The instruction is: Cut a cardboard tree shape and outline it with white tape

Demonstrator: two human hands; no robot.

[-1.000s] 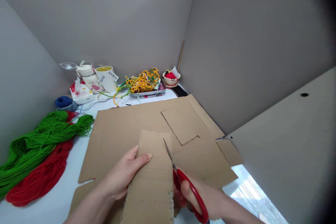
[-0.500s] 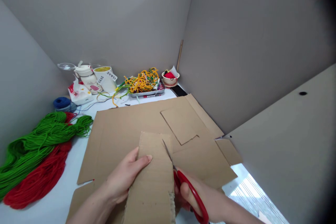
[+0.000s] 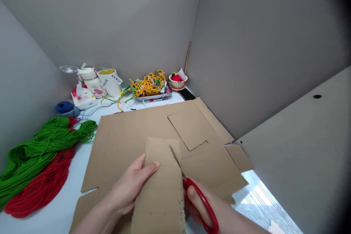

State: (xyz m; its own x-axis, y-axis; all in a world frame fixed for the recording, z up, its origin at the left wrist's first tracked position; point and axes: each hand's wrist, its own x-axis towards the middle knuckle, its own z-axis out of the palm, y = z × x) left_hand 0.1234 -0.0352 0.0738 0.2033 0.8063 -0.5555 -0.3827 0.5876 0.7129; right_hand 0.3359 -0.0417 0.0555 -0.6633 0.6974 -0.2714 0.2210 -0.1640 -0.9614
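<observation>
A long strip of cardboard (image 3: 160, 193) is held up in front of me, its right edge ragged near the bottom. My left hand (image 3: 134, 182) grips its left side, thumb on top and fingers beneath. In my right hand (image 3: 203, 204) are red-handled scissors (image 3: 204, 199), with fingers wrapped through the loops. One blade lies over the strip's upper right part; the other blade is hidden under it. Below the strip lies a large cardboard sheet (image 3: 123, 142) with a rectangular outline cut or creased in its right half.
Green yarn (image 3: 49, 139) and red yarn (image 3: 46, 186) lie at the left, near a blue yarn ball (image 3: 64, 107). Behind stand a white bottle (image 3: 91, 80), a cup (image 3: 111, 84), a tray (image 3: 153, 97) of yarn and a bowl (image 3: 178, 84). A dark phone-like object (image 3: 188, 94) lies beside the bowl.
The cardboard strip's lower part has shifted slightly to the right, and my right hand with the scissors has moved a little with it. My left hand still grips the strip.
</observation>
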